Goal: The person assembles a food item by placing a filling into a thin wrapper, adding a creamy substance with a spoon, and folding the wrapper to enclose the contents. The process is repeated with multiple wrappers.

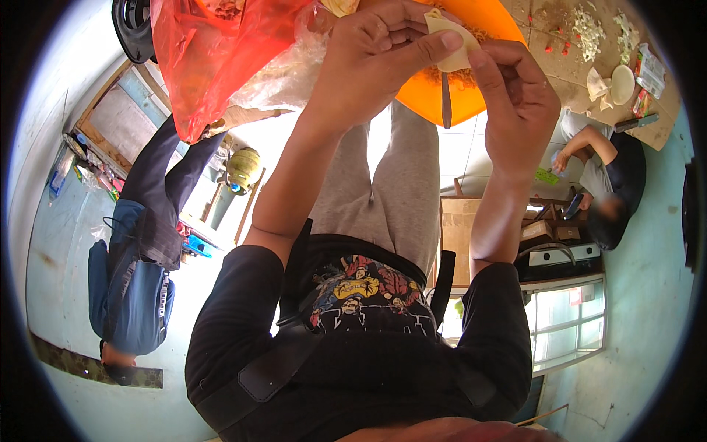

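Between the fingertips of both hands is a thin, pale dough wrapper, partly folded over. My left hand pinches one side of it, thumb on the near face. The other edge is gripped by my right hand between thumb and forefinger. Under and behind the wrapper is an orange bowl with a brownish, shredded filling, partly hidden by my hands. A metal spoon lies over the near rim, its handle pointing at me. Whether filling sits inside the fold cannot be made out.
A red plastic bag and crumpled clear plastic lie left of the bowl. At the right, the table holds chopped white bits, a small cream dish and a knife. One person is at right, another at left.
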`<action>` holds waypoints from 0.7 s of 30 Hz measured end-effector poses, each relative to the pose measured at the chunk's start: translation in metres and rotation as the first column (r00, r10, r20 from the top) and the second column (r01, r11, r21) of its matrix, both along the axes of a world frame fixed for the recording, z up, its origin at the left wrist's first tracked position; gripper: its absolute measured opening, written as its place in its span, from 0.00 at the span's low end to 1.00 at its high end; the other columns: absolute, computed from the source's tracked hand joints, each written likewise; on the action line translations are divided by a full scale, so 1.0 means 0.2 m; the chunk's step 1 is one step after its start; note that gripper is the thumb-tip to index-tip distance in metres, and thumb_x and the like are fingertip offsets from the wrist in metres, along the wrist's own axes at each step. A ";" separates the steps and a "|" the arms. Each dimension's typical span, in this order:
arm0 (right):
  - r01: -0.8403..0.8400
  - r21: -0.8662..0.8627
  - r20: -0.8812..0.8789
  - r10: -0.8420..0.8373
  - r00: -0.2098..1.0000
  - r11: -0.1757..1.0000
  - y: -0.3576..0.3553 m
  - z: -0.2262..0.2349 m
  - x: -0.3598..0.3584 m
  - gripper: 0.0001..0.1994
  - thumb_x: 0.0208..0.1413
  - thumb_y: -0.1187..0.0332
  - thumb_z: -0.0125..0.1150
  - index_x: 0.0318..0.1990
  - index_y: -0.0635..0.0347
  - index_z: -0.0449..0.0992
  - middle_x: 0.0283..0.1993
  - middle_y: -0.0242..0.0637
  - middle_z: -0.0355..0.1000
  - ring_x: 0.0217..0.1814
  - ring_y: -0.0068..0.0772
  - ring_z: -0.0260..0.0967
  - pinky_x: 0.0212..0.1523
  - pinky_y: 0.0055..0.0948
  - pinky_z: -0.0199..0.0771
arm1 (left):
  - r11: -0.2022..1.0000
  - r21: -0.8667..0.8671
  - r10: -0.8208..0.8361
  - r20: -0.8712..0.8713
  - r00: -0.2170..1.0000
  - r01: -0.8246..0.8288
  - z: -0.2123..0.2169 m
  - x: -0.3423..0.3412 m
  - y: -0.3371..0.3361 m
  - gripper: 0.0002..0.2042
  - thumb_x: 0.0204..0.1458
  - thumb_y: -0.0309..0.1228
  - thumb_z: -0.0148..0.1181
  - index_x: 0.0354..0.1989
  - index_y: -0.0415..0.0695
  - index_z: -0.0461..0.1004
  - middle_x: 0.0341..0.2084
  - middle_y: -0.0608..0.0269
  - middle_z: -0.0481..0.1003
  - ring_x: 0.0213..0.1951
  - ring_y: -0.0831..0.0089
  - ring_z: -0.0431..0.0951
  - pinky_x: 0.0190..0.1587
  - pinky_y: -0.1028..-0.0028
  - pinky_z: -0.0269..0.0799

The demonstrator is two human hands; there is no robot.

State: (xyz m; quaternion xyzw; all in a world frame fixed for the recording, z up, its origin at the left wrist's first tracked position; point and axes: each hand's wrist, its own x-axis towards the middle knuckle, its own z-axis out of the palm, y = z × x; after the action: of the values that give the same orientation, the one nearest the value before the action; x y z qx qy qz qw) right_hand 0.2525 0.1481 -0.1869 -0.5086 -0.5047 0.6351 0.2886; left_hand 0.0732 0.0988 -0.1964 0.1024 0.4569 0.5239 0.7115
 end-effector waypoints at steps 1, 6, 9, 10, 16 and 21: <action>0.021 -0.008 -0.018 -0.022 1.000 1.000 0.00 0.01 0.00 0.07 0.61 0.69 0.70 0.40 0.64 0.81 0.32 0.27 0.78 0.30 0.12 0.68 0.30 0.14 0.62 | 1.000 -0.009 0.012 0.005 1.000 -0.012 0.00 0.00 0.00 0.12 0.63 0.26 0.62 0.51 0.32 0.75 0.43 0.55 0.82 0.44 0.71 0.82 0.49 0.73 0.80; 0.027 0.035 0.079 -0.029 0.996 0.999 0.01 0.01 -0.01 0.08 0.60 0.67 0.71 0.40 0.62 0.82 0.31 0.27 0.78 0.29 0.13 0.67 0.30 0.15 0.62 | 0.998 -0.046 0.034 -0.019 0.999 -0.035 0.02 -0.01 0.03 0.15 0.62 0.25 0.63 0.55 0.32 0.74 0.44 0.55 0.82 0.44 0.71 0.83 0.50 0.73 0.80; -0.109 0.278 0.261 0.034 0.965 0.955 0.05 -0.02 -0.03 0.09 0.59 0.66 0.73 0.41 0.61 0.83 0.30 0.27 0.77 0.28 0.14 0.66 0.30 0.17 0.61 | 0.989 -0.089 -0.147 -0.404 0.903 0.121 0.06 -0.03 0.03 0.16 0.60 0.25 0.65 0.55 0.32 0.74 0.44 0.56 0.83 0.45 0.72 0.83 0.51 0.73 0.79; -0.127 0.331 0.270 0.035 0.962 0.935 0.06 -0.02 -0.04 0.09 0.58 0.66 0.73 0.41 0.61 0.83 0.30 0.27 0.77 0.27 0.15 0.66 0.30 0.17 0.61 | 0.990 -0.068 -0.140 -0.430 0.892 0.123 0.08 -0.03 0.02 0.17 0.60 0.25 0.66 0.55 0.33 0.74 0.43 0.57 0.83 0.45 0.73 0.83 0.51 0.73 0.79; -0.255 0.261 0.276 0.182 0.944 0.931 0.11 0.00 -0.08 0.08 0.57 0.73 0.72 0.42 0.64 0.84 0.43 0.28 0.78 0.40 0.14 0.68 0.36 0.16 0.64 | 0.982 -0.027 -0.171 -0.518 0.838 0.184 0.10 -0.04 0.02 0.16 0.58 0.25 0.68 0.53 0.33 0.75 0.42 0.57 0.83 0.44 0.73 0.83 0.50 0.74 0.79; -0.146 0.146 0.093 0.134 0.987 0.978 0.10 -0.01 -0.12 0.05 0.61 0.73 0.69 0.41 0.65 0.83 0.43 0.29 0.79 0.40 0.15 0.71 0.41 0.16 0.69 | 0.985 -0.091 -0.169 -0.418 0.893 0.143 0.11 -0.07 0.00 0.14 0.58 0.23 0.67 0.51 0.34 0.75 0.41 0.56 0.83 0.43 0.73 0.83 0.49 0.74 0.78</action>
State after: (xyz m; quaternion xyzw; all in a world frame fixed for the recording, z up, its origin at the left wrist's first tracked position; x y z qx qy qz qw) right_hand 0.2293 0.1688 -0.1881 -0.4742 -0.5978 0.5918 0.2599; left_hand 0.0590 0.0988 -0.1737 0.2297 0.6059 0.4169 0.6374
